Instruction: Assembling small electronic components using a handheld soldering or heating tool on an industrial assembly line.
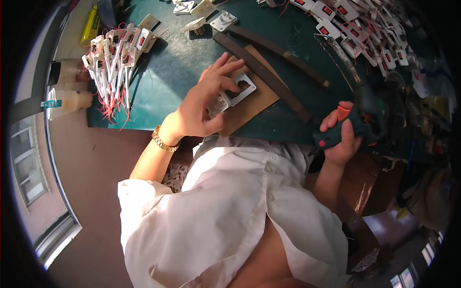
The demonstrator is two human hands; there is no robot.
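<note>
I can't tell whether my left fingers (233,66) pinch the white square plastic frame (244,96) over the flat tan board (259,104). My right fingers (346,131) grasp the dark-green, red-triggered handheld tool (366,111); I'd best steady the frame first.

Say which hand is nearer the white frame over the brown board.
Left. The left hand is just left of the white frame, partly over it; the right hand is farther off, to its right.
</note>
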